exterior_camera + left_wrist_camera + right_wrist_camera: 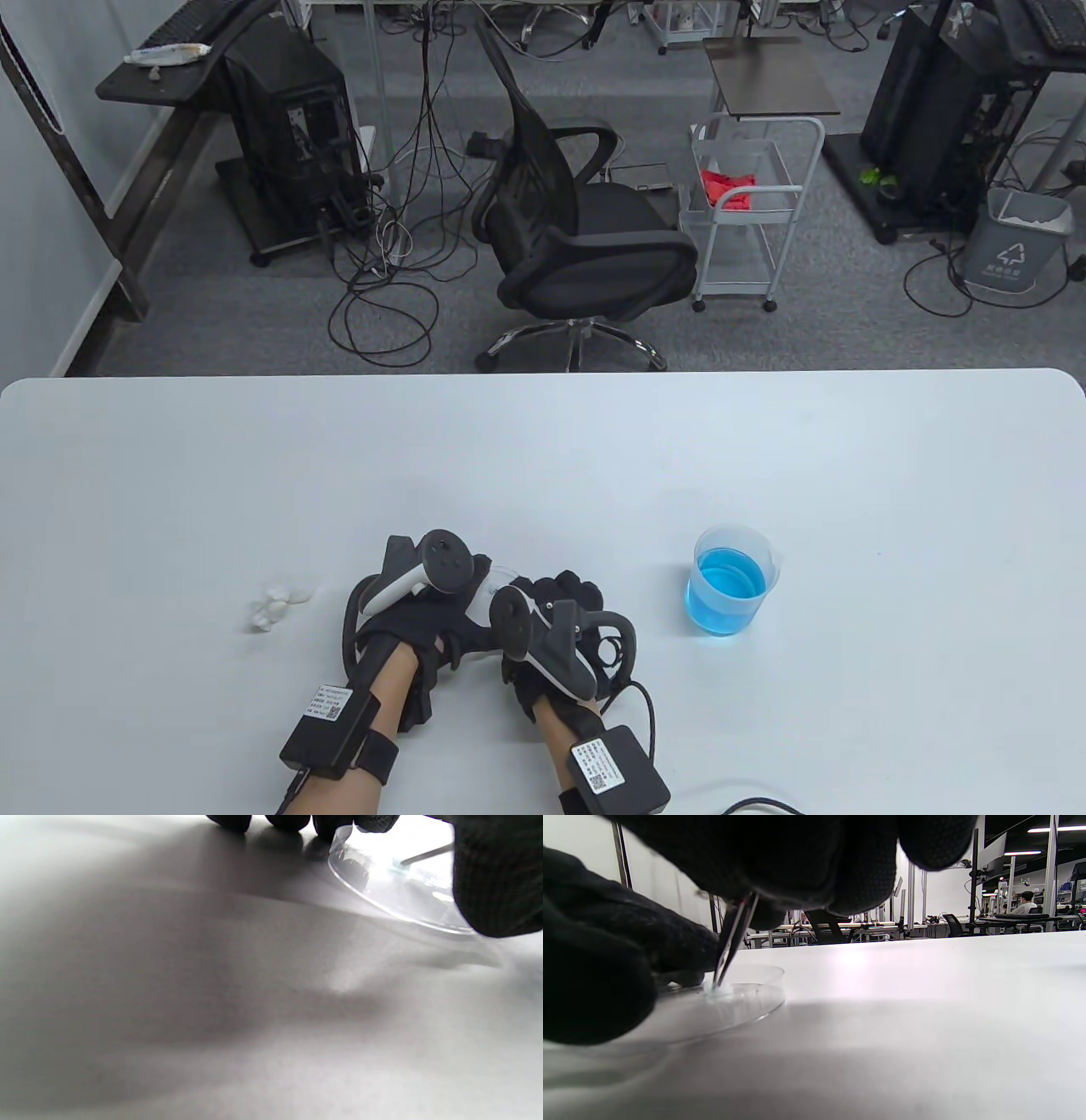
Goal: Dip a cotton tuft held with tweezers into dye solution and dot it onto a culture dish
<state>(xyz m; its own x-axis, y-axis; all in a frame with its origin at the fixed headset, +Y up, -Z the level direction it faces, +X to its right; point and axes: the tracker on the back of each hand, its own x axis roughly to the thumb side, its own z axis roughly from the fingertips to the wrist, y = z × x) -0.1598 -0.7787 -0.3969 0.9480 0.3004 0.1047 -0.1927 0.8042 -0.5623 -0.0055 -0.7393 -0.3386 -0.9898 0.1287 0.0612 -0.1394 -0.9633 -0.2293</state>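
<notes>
My right hand (567, 601) pinches metal tweezers (732, 938) that point down into a clear culture dish (755, 1001). The tips hold a small pale-blue cotton tuft (715, 990), which touches the dish floor. My left hand (422, 594) grips the same dish (382, 899): its fingers (326, 825) sit at the far rim and its thumb (496, 878) at the near rim. In the table view the two hands are close together and hide the dish. A beaker of blue dye (732, 591) stands to the right of the hands.
Several loose white cotton tufts (277, 604) lie on the white table (543, 458) left of my left hand. An office chair (585, 246) and a wire cart (747, 212) stand beyond the far edge.
</notes>
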